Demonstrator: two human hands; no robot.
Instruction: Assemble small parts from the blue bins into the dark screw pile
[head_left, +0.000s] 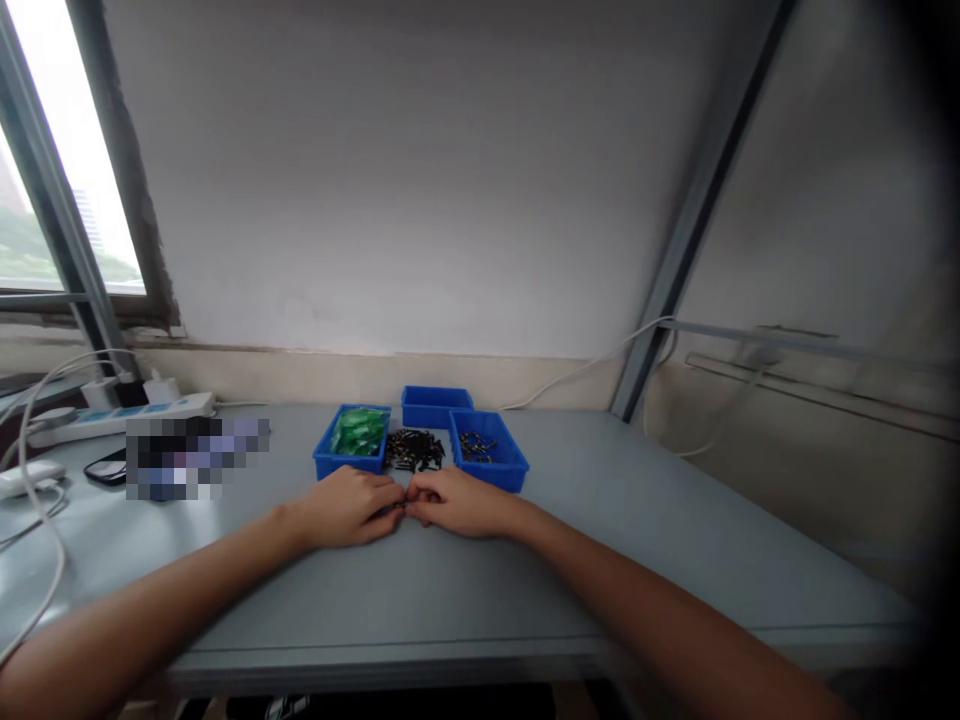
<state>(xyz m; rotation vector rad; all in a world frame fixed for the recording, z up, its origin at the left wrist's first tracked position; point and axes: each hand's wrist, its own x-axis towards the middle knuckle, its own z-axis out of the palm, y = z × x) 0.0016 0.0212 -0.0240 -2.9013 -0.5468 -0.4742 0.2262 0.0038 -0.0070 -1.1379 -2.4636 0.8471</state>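
Fingers [385,495] of the left hand [345,508] pinch closed before a blue bin [330,465] of green packets [360,431]. A small dark piece [406,503], too small to identify, shows at the fingertips; black pieces [416,450] lie heaped behind on the desk [420,600]. The right hand [459,502] pinches it too, near another bin [495,475] of brassy parts [475,445].

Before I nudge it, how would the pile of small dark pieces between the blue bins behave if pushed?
The pile of small dark pieces would probably scatter rather than slide as one, since it looks loose and jumbled. Each piece seems small, so likely light. The left bin and right bin may limit sideways spread.
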